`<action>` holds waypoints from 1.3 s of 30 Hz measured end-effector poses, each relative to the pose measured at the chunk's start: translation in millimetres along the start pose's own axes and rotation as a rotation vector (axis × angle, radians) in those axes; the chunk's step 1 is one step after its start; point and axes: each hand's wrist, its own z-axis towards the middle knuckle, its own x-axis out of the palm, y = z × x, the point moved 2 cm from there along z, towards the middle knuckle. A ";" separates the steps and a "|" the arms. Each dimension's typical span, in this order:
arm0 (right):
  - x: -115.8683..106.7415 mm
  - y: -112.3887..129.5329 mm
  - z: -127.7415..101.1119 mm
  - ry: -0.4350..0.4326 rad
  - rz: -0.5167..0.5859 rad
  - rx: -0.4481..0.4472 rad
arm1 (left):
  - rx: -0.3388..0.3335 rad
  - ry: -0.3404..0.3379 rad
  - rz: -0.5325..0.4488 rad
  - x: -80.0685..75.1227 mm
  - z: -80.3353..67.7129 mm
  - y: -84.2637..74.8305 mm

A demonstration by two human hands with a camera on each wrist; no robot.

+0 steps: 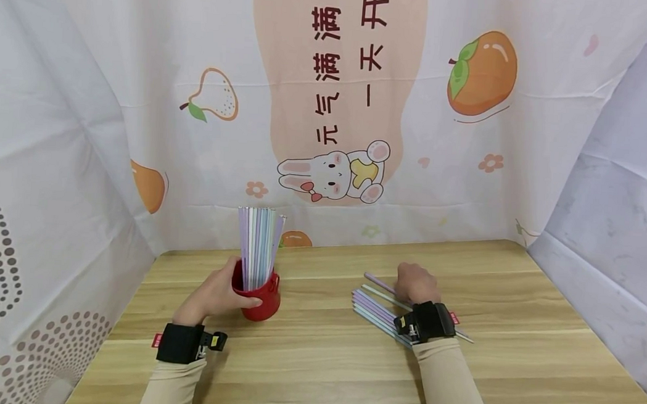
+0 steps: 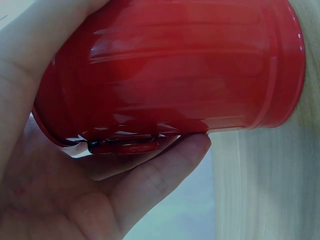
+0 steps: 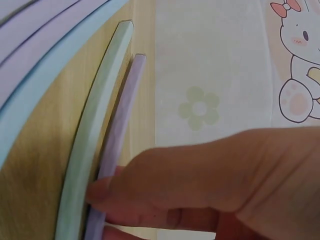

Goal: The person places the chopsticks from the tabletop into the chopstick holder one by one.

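Note:
My left hand grips a red metal bucket, thumb across its front and fingers behind. The bucket stands upright on the table, full of slim pastel pencils in purple, white, blue and green. Its glossy ribbed side fills most of the left wrist view. At the right, my right hand pinches a purple pencil that lies on the table. A pale green pencil lies close beside it. Several more purple and blue pencils lie together just left of this hand.
The wooden table spans the area under both arms. Behind it hangs a white cloth printed with fruit, writing and a rabbit. More pale cloth hangs along the right side.

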 end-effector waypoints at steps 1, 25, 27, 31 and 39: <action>0.3 0.0 0.0 -0.004 0.001 -0.002 | 0.000 0.000 -0.001 -0.1 -0.1 0.0; -22.4 16.0 -8.0 -0.115 -0.042 -0.144 | 0.000 0.003 -0.026 -0.9 -3.5 -1.5; -26.1 20.2 -12.1 -0.119 -0.040 -0.163 | 0.000 0.003 -0.027 -0.9 -3.3 -1.6; -32.4 28.5 -19.9 -0.135 -0.026 -0.194 | 0.000 0.002 -0.019 -0.5 -2.3 -1.7; -39.7 41.5 -29.1 -0.145 0.076 -0.301 | 0.010 0.002 0.011 -0.4 0.0 -0.8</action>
